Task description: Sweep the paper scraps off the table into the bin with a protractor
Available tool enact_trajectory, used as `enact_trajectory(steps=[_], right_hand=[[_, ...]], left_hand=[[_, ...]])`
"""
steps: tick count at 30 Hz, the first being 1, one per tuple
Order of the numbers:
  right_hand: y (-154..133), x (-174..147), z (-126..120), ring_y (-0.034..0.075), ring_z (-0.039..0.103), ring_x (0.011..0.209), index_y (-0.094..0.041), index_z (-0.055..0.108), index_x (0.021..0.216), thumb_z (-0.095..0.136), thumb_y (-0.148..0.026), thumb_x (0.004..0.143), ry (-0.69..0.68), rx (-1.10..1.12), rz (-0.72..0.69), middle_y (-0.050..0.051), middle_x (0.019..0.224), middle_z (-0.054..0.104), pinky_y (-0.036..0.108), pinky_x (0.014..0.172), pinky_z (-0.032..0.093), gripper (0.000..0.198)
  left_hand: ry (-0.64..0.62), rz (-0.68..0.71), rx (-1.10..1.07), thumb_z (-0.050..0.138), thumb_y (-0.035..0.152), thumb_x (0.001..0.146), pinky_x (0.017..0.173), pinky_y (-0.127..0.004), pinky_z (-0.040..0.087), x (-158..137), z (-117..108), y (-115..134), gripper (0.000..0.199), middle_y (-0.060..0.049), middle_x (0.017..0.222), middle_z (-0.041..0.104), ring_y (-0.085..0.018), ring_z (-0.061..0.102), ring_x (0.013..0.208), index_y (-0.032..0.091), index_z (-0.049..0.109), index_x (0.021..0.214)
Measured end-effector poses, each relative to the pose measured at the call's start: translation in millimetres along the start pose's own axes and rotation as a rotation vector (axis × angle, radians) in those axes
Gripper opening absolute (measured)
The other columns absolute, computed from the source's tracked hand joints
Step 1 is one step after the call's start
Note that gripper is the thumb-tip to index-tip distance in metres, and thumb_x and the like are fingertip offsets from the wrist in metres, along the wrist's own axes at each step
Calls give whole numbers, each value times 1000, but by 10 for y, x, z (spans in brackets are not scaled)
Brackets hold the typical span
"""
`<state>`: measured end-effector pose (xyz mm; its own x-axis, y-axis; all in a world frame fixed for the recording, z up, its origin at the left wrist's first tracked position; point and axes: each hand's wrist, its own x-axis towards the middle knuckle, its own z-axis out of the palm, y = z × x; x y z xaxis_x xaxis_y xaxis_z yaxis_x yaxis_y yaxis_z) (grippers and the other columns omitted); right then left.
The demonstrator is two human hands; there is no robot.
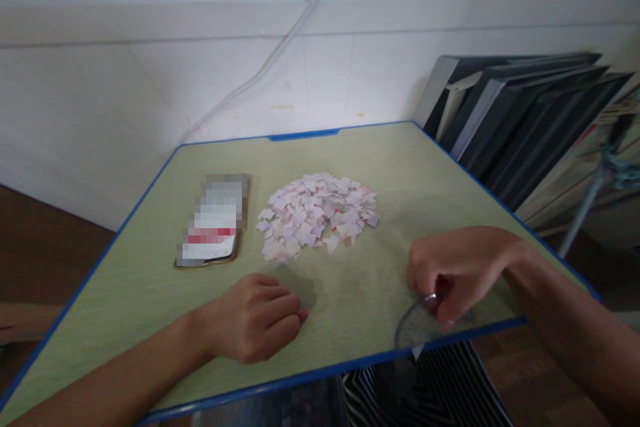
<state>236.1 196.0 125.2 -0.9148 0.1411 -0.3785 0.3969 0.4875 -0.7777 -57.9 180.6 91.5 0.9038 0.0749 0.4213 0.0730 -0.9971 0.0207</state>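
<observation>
My right hand [457,273] grips the rim of a clear plastic cup [415,325] at the table's near edge; its lower part is hard to see. A small white paper scrap [417,351] shows at the cup. My left hand [257,319] lies closed on the table, knuckles up, its fingers curled so that the palm is hidden. Beyond both hands is a loose pile of torn paper scraps [315,217], mostly white and pale pink with a few red bits. Neither hand touches the pile.
A phone [215,220] with a blurred screen lies left of the pile on the blue-edged green table [400,160]. Dark upright panels [530,120] lean beyond the right edge. A white wall [250,67] with a cable [280,47] stands behind. Striped fabric [425,387] shows below the near edge.
</observation>
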Motion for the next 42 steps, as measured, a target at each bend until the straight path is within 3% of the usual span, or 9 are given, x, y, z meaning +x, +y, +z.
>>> enact_trajectory(steps=[3,7,11,14,20,28,34,38,42], right_hand=[[-85,0,-36,7,45,50,-13,50,51,59,-28,76,43,39,-37,-3,51,45,19,46,31,30],[-144,55,-55,9,54,62,-14,52,73,43,-31,87,430,166,33,1,66,56,20,54,40,24],[-101,76,-51,5,47,45,-16,43,75,39,-34,88,709,261,108,-2,61,52,17,42,37,23],[-79,-2,-80,4,43,43,-16,43,69,41,-31,87,643,152,144,-4,54,47,16,40,34,23],[-112,-134,-122,7,49,48,-15,45,65,46,-28,83,248,167,243,-4,53,44,18,44,37,22],[-119,33,-71,7,49,47,-15,45,64,50,-30,81,-4,311,170,-5,52,45,15,42,37,23],[-118,23,-69,6,49,46,-15,45,64,52,-30,80,4,308,159,-5,51,46,15,42,37,23],[-175,-35,-76,6,49,46,-15,45,64,48,-27,82,91,294,195,-5,51,45,15,43,37,23],[-174,1,-62,6,49,47,-16,45,64,48,-24,82,245,235,102,-5,52,45,15,41,35,20]], left_hand=[[5,2,4,38,4,85,42,-29,20,1,5,-4,38,3,48,40,-10,31,41,17,39,50],[7,-8,1,37,5,86,42,-29,20,-2,11,-9,38,3,48,40,-10,31,41,17,39,49],[14,-10,11,37,5,86,41,-29,21,-9,14,-11,39,3,48,39,-10,31,41,17,39,49],[10,-4,19,37,5,86,41,-29,21,-13,15,-13,39,3,48,39,-10,31,42,18,39,49],[20,11,25,38,6,86,41,-29,20,-20,17,-20,37,4,49,39,-10,31,41,18,37,52],[34,23,10,39,5,86,43,-30,19,-56,41,-29,35,3,50,38,-11,30,43,18,37,54],[26,22,3,40,5,86,43,-30,20,-46,27,-33,35,4,50,38,-11,31,43,18,37,53],[16,22,18,41,5,85,42,-30,21,-25,21,-21,35,4,50,38,-11,32,42,18,37,53],[56,22,77,43,6,84,40,-28,23,-49,33,-42,35,5,49,38,-10,34,41,19,35,53]])
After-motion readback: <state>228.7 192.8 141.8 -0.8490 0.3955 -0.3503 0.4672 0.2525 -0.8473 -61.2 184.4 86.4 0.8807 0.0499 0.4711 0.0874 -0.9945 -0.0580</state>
